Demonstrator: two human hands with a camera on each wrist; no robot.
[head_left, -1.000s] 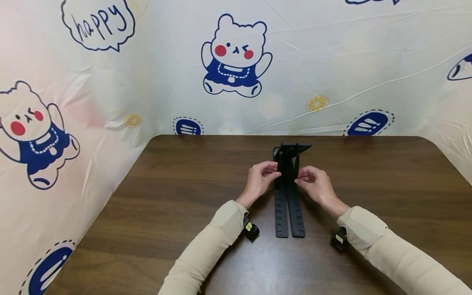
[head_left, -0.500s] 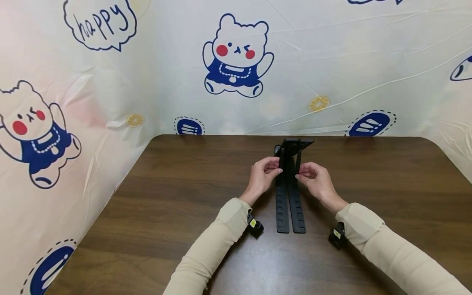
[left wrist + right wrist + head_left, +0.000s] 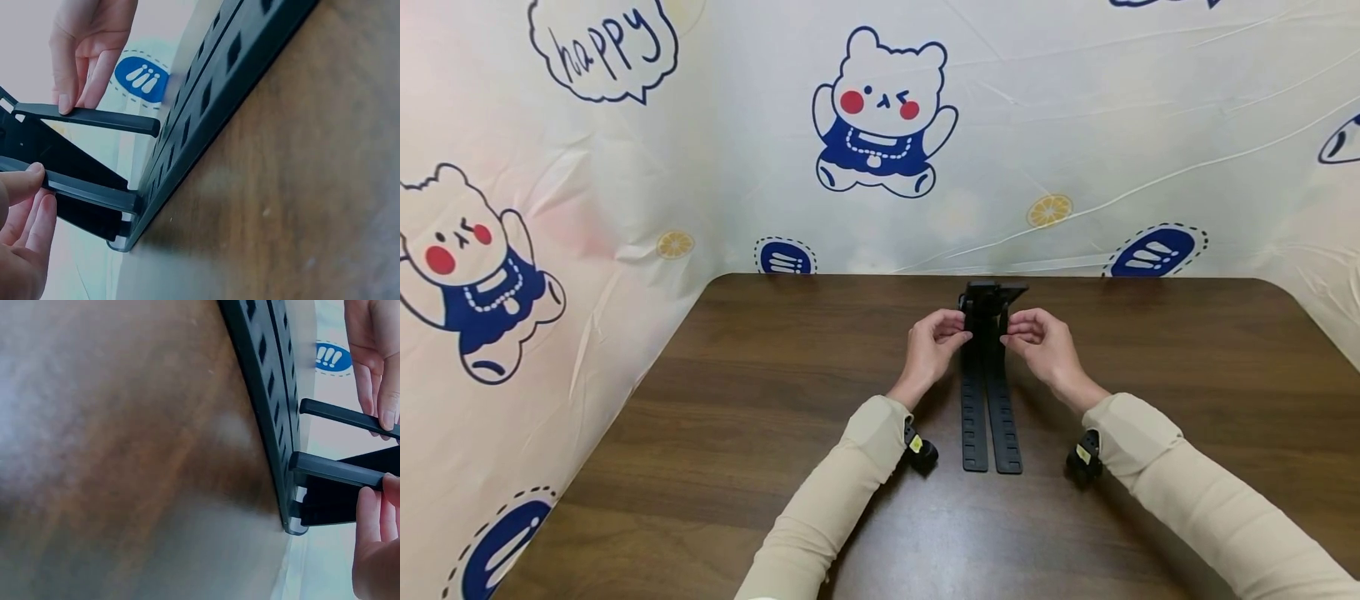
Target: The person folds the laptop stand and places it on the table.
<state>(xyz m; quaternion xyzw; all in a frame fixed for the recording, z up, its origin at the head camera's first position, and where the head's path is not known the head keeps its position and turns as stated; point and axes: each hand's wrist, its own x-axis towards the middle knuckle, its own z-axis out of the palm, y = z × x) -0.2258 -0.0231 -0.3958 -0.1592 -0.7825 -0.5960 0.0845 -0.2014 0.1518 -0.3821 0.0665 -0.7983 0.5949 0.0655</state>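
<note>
A black folding stand (image 3: 974, 417) rests on the table, its two long slotted rails pointing towards me. At its far end a plate (image 3: 992, 292) is raised at an angle, with two narrow support bars (image 3: 94, 190) between it and the rails. My left hand (image 3: 928, 350) pinches the left bar between thumb and fingers. Opposite it, my right hand (image 3: 1048, 350) pinches the right bar (image 3: 334, 470). In the left wrist view the free ends of both bars lie close to the slots; whether they sit in them I cannot tell.
The brown wooden table (image 3: 760, 400) extends on both sides of the stand and towards me. Behind its far edge hangs a pale printed curtain (image 3: 1000, 167), and another side of it runs along the left. Small wrist cameras (image 3: 921, 450) sit under both sleeves.
Both hands have moved a little farther away along the rails, still holding the bars. The raised plate has shifted slightly, and the stand sits slightly farther from me.
</note>
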